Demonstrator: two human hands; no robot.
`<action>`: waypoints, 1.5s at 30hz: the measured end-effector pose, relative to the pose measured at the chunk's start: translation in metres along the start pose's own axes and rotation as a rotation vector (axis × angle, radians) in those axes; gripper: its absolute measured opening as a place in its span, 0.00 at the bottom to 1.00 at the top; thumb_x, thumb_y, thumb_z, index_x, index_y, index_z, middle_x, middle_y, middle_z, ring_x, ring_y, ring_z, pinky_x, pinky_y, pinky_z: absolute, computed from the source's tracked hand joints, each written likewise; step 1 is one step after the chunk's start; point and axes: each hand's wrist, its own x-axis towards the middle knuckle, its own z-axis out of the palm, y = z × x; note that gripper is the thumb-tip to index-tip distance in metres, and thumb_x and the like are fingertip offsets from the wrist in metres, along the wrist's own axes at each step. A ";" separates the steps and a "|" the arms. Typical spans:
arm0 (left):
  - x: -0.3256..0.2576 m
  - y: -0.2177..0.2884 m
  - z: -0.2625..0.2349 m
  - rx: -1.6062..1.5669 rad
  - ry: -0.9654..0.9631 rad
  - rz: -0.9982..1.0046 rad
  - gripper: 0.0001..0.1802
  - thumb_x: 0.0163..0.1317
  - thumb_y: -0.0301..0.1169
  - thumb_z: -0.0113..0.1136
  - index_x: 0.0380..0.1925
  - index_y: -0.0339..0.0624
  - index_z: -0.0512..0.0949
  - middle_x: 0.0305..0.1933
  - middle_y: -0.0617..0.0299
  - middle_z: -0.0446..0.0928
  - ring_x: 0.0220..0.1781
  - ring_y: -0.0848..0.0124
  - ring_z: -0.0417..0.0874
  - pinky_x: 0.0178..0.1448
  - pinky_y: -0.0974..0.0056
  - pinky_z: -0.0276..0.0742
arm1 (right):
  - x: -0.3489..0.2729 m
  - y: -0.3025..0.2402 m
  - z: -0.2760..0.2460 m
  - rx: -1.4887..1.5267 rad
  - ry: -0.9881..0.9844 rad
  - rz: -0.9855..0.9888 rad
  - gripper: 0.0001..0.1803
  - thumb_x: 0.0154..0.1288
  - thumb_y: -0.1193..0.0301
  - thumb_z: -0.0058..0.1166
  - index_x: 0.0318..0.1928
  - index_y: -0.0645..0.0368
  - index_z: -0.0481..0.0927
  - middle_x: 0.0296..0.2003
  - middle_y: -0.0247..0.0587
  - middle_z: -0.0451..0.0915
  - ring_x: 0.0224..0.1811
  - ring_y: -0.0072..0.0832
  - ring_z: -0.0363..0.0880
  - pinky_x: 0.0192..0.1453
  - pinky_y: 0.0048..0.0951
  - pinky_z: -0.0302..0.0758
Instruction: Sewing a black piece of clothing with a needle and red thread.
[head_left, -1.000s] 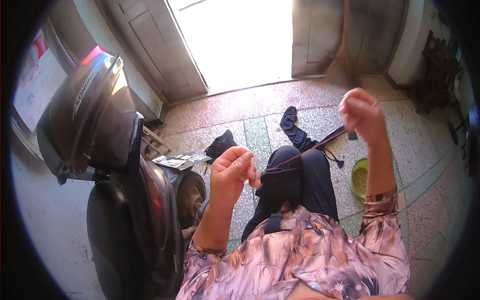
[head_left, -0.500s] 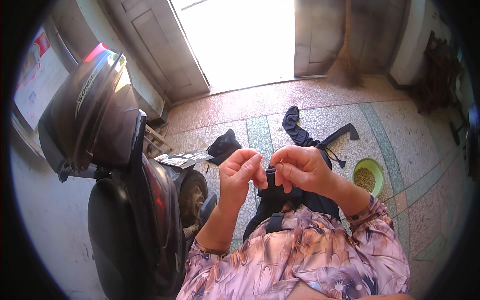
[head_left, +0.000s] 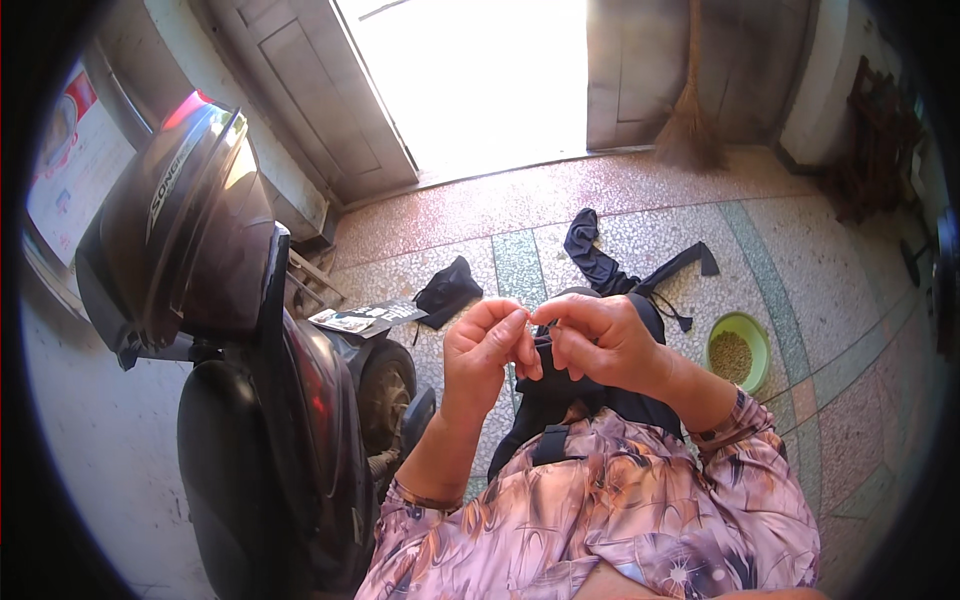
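My left hand [head_left: 491, 342] and my right hand [head_left: 600, 335] meet fingertip to fingertip above my lap. Thumb and forefinger of the left are pinched together, the other fingers curled. The right hand is closed in a like pinch, its fingertips touching or almost touching those of the left. Whatever lies between them is too small to make out. Below the hands, dark cloth [head_left: 545, 392] covers my lap, with a black strap [head_left: 550, 446] over the patterned shirt.
A dark scooter [head_left: 250, 440] with a hand cover stands close on my left. Black cloth pieces [head_left: 447, 290] and black straps [head_left: 680, 272] lie on the speckled floor. To my right sits a green bowl [head_left: 762, 350] of small grains. A broom [head_left: 690, 130] leans by the bright doorway.
The fingertips of both hands have come closer together, the right hand shifting slightly left. Both remain pinched.
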 end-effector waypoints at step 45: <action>0.005 -0.009 0.018 0.177 0.011 0.091 0.07 0.69 0.28 0.49 0.40 0.35 0.73 0.17 0.69 0.66 0.15 0.84 0.61 0.18 0.77 0.52 | 0.006 0.006 -0.024 0.722 -0.014 0.238 0.09 0.68 0.73 0.46 0.41 0.67 0.73 0.18 0.40 0.74 0.11 0.21 0.68 0.15 0.17 0.64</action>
